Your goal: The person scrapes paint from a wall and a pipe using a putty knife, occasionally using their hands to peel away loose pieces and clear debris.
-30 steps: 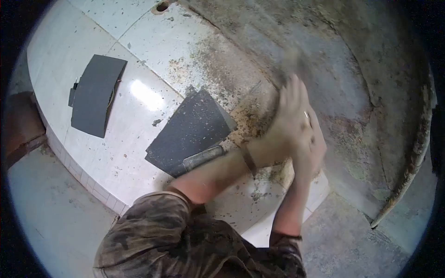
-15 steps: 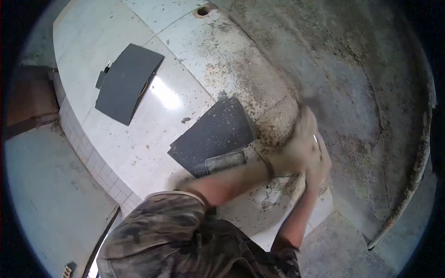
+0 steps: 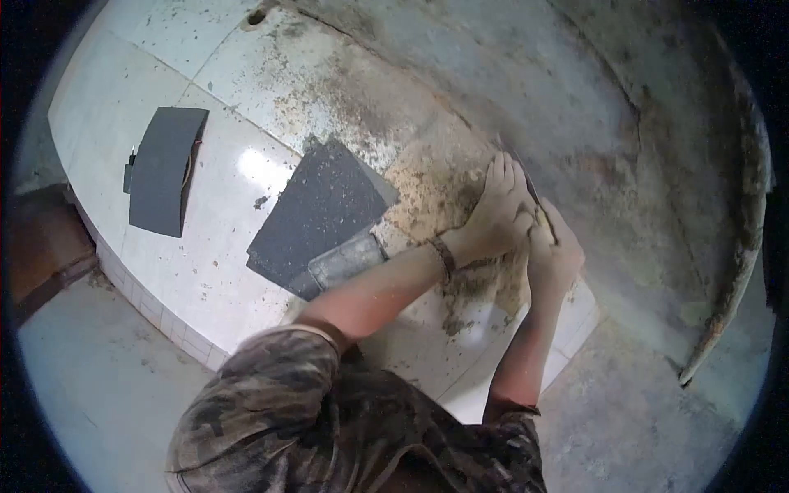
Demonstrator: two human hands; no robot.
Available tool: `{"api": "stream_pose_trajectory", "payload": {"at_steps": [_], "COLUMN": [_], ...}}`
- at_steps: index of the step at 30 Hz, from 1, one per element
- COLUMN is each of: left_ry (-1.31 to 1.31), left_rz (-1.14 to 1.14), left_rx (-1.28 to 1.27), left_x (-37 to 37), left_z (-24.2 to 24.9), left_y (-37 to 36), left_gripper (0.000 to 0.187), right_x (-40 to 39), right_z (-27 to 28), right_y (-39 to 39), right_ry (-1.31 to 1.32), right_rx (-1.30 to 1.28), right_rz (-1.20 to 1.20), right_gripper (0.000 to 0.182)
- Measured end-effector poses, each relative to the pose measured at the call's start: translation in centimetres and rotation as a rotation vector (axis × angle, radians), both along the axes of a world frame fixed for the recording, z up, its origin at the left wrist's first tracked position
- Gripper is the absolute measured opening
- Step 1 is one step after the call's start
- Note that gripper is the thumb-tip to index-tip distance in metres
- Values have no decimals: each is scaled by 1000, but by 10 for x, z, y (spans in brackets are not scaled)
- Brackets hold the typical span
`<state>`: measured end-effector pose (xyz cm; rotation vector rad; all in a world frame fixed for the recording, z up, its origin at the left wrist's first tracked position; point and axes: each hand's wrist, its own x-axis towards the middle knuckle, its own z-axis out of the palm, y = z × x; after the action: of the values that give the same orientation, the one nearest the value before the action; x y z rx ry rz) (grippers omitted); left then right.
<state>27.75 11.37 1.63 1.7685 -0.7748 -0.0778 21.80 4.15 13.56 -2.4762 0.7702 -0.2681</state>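
At the far right edge of the pale tiled counter (image 3: 222,279), my two hands are together on a thin-bladed tool (image 3: 526,177). My right hand (image 3: 555,255) is closed around its yellowish handle end. My left hand (image 3: 500,205) lies over the blade, fingers close together and pressed on it. How much of the tool lies beneath them is hidden. To the left of my left hand rests a dark grey sheet (image 3: 316,209) speckled with debris. A grey rounded block (image 3: 348,261) sits at its near edge, beside my left forearm.
A curved dark grey panel (image 3: 164,172) stands on the counter at left, with a small dark piece behind it. Crumbs and brown grime (image 3: 419,189) cover the counter's far side. A round hole (image 3: 256,17) is at the top. A stained concrete surface (image 3: 608,164) adjoins at right.
The view has turned, so the counter and sheets appear further left. My hands, blurred and overlapping before, now show apart with the blade visible between them.
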Motion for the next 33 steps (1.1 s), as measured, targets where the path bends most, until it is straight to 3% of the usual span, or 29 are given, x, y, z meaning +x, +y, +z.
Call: {"api": "stream_pose_trajectory", "payload": {"at_steps": [2,5,9,11,12,14,15,17,21,23,24,26,27,29,30,33], "left_ry": [373,349,278,621,627,797,800,709,696,194,198,170,180,-113,-118,-237], "left_rz": [-110,-86,-115,-353,-364,-157,-165,43,49,148,141,33,23,314,315,218], "left_rx": [-196,-297,-297,-148,-156,-304,-310,-112,-207,-192,-196,138,137,307,301,454], "left_x": [0,-17,-15,7,6,5,7,8,-4,-5,0,16,16,17,25,30], "left_z": [7,34,52,68,60,35,29,20,-5,-12,-8,5,-2,-21,-24,-33], "left_y": [5,14,24,49,54,61,69,84,66,55,57,65,57,35,31,37], "left_gripper": [80,80,70,55,55,45,45,48,50,50,50,52,52,57,57,66], "right_x": [4,2,27,58,61,63,58,45,54,37,33,40,39,43,49,27], "right_z": [19,57,78,58,51,43,58,100,41,45,50,59,60,44,38,44], "right_y": [13,27,41,58,60,63,66,76,60,62,65,57,53,55,58,56], "right_ry": [257,38,124,385,394,357,362,336,536,469,403,401,403,537,647,639], "right_rx": [-160,-80,-278,-298,-304,-402,-408,-378,-451,-511,-560,-504,-442,-450,-465,-466], "right_rz": [78,130,204,320,310,399,392,231,284,260,244,258,268,270,288,229], "right_gripper": [40,41,42,39,39,32,32,33,44,43,43,41,39,37,34,38]}}
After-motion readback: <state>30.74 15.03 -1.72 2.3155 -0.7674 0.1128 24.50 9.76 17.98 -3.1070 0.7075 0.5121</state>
